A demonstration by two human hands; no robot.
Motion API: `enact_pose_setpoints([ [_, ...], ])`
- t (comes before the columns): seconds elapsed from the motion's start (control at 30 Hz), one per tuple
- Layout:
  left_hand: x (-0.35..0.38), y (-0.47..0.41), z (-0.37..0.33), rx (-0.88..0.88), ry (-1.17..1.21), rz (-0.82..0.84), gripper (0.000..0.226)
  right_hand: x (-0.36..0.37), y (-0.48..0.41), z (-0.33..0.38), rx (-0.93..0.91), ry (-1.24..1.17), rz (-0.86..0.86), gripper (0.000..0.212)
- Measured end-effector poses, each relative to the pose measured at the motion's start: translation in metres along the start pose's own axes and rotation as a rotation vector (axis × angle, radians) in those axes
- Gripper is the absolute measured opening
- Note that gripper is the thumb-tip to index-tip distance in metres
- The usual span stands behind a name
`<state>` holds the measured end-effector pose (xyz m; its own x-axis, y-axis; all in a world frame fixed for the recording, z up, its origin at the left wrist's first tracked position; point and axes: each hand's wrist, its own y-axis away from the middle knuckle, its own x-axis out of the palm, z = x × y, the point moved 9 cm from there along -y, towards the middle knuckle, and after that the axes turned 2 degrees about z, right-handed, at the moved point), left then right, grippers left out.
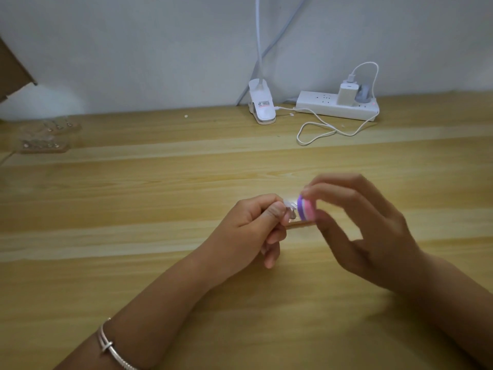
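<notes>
Light-brown wooden table (133, 204), and tiny work above it

From the head camera, the table runs back to a plain grey wall. At the back lie a white power strip (337, 108) with a charger plugged in, a looped white cable (317, 129) and a white clip lamp base (262, 108). Far to the left sit some clear plastic trays (42, 137), too blurry to tell what is in them.

Both hands are held just above the middle of the table, close together. The left hand (256, 222) has its fingers curled in. Its thumb and first finger pinch a small clear shiny piece (289, 206). A silver bracelet (112, 348) is on that arm.

The right hand (368, 231) is a bit blurry. Its thumb and one fingertip pinch a little round purple and pink piece (306, 208). Its other fingers hang loose and spread out. The round piece is right next to the clear piece, but I cannot tell if they touch.

I think the round piece is very light, hard and smooth, so it could slip and roll away. The best place to hold it is by its edge, between thumb and finger, with a soft squeeze. The clear piece looks thin and may snap if pushed hard.
</notes>
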<state>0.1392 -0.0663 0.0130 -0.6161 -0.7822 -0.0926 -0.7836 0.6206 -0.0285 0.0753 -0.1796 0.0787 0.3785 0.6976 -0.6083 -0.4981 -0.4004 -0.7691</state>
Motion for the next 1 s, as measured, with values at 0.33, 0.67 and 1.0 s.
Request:
enact_pose_setpoints([
  [0.33,-0.010,0.003,-0.017,0.136,-0.056,-0.099,0.021,0.013,-0.001,-0.012,0.107,-0.068,0.102,0.023],
  [0.67,-0.007,0.003,-0.013,0.110,0.006,-0.061,0.021,0.008,-0.003,-0.017,0.100,-0.104,0.107,0.030],
  [1.0,-0.016,0.004,-0.014,0.145,0.029,-0.155,0.020,0.008,-0.001,-0.020,0.110,-0.073,0.117,0.030],
])
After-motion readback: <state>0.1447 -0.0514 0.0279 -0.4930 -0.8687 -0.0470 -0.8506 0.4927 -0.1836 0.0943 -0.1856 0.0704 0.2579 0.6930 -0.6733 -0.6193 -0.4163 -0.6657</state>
